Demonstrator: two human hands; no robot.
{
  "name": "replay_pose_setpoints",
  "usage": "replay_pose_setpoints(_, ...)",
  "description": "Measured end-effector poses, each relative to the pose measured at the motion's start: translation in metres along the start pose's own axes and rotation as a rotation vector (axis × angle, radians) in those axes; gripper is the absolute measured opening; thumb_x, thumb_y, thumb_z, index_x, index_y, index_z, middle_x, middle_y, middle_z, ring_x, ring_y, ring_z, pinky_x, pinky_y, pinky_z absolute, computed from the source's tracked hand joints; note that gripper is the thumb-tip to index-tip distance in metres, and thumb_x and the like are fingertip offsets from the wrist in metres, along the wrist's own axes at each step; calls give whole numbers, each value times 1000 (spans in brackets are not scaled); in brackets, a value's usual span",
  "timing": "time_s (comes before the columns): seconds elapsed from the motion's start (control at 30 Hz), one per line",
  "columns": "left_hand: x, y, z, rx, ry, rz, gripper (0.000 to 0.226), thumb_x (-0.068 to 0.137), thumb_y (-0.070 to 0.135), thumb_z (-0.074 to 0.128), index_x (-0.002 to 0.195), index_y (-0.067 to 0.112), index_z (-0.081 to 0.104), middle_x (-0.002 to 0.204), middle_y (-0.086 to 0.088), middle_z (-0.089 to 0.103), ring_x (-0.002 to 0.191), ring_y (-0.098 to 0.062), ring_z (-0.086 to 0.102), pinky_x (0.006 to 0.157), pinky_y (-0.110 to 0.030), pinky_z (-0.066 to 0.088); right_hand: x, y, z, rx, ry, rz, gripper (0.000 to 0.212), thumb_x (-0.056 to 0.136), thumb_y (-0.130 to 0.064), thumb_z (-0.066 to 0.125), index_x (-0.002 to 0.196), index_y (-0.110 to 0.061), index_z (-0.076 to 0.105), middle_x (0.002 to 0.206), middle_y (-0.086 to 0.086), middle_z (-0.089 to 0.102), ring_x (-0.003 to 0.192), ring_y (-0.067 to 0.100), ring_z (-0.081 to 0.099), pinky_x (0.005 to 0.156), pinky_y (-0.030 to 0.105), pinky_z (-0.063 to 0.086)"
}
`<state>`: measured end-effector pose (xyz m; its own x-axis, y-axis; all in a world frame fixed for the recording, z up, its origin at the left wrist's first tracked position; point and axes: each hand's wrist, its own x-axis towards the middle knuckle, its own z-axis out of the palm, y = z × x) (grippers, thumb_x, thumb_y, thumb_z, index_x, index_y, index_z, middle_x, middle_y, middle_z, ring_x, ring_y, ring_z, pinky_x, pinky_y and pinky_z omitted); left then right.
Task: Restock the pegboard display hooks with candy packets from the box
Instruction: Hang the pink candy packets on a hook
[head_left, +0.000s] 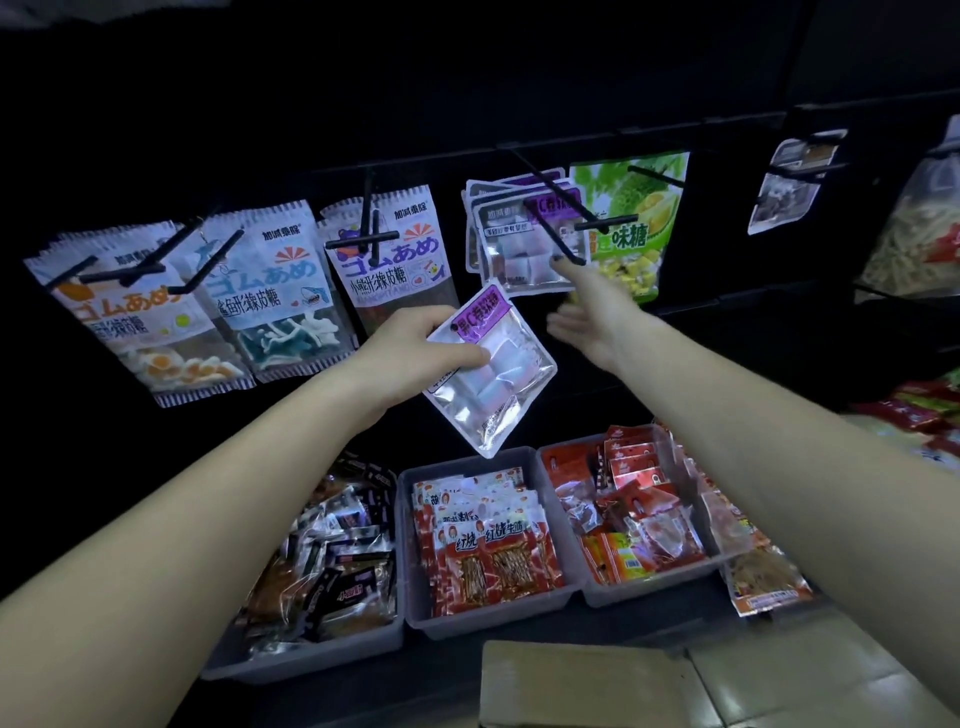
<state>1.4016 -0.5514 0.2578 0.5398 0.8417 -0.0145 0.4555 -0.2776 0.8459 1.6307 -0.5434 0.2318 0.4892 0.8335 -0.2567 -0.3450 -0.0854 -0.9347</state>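
A person's left hand (415, 338) pinches a clear candy packet (491, 366) with a purple label, thumb on its front and fingers behind, holding it tilted just below and left of the hook (550, 215) that carries matching purple-labelled packets (519, 244). The right hand (587, 317) reaches toward that same hook with fingers straight and spread, holding nothing, its fingertips at the lower edge of the hanging stack. Left of the hook hang three white gummy packets (291, 291) on black pegs; just right of it hangs a green durian candy bag (636, 223). Well below the hook, three grey bins (415, 613) sit side by side, filled with dark and red snack packs. A cardboard box (587, 686) lies below the bins at the bottom edge of the view.
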Motion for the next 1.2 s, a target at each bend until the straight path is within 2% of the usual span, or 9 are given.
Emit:
replay_pose_setpoints(0.1,-7,13,3,-20,-10,11,16,93,21,76,109,22,77,109,4,78,104,-13,72,91,-25,51,-25,7,-20,-132,-46,-8,53,93,-51,68,135,-23,50,124,17,59,110,28,65,93,39,57)
replay_pose_setpoints(0.17,-9,22,8,-27,-1,20,14,93,20,77,108,20,76,104,5,77,91,-8,70,77,-19,50,-46,8,-33,-158,-125,-45,53,97,-50,62,138,-18,53,122,14,65,109,25,67,95,38,56)
replay_pose_setpoints(0.27,-10,33,17,-67,11,42,12,93,18,78,105,16,76,93,5,78,77,-4,69,68,-16,51,-80,4,-48,-220,-324,-112,32,95,-40,66,118,-17,68,109,6,75,97,20,71,87,34,55)
replay_pose_setpoints(0.37,-12,47,27,-83,54,75,14,93,18,79,104,11,75,81,8,72,63,-1,63,60,-14,48,-99,-4,-60,-299,-393,-211,20,92,-18,74,112,-15,70,100,6,78,91,22,74,83,39,58)
replay_pose_setpoints(0.53,-12,60,40,-135,143,41,34,82,25,89,108,15,70,114,-13,72,97,-25,72,84,-38,57,-115,-13,-75,-265,-344,-282,21,91,-1,71,110,-9,67,94,8,76,83,24,74,72,35,59)
replay_pose_setpoints(0.67,-14,65,44,-155,174,43,33,83,19,88,107,12,68,109,-17,71,89,-26,70,86,-38,57,-121,-6,-81,-167,-327,-272,19,91,1,70,105,-10,63,91,8,74,78,23,74,68,35,61)
replay_pose_setpoints(0.83,-15,71,42,-155,171,18,26,86,11,81,106,14,64,115,-20,72,109,-40,71,99,-56,58,-120,-6,-79,10,-245,-262,16,94,-1,69,106,-8,61,92,9,75,75,21,74,63,30,60)
replay_pose_setpoints(1.0,-10,69,43,-132,276,3,25,87,9,77,100,21,59,114,-15,70,107,-36,71,97,-57,57,-114,-2,-66,55,-211,-224,15,93,-4,72,103,-10,62,97,10,75,79,21,75,66,29,61)
replay_pose_setpoints(1.2,-9,67,43,-100,290,55,23,91,11,77,103,20,59,109,-6,73,101,-27,73,96,-50,59,-109,5,-64,89,-207,-204,23,93,-5,71,114,-5,64,107,13,76,90,24,76,74,34,62)
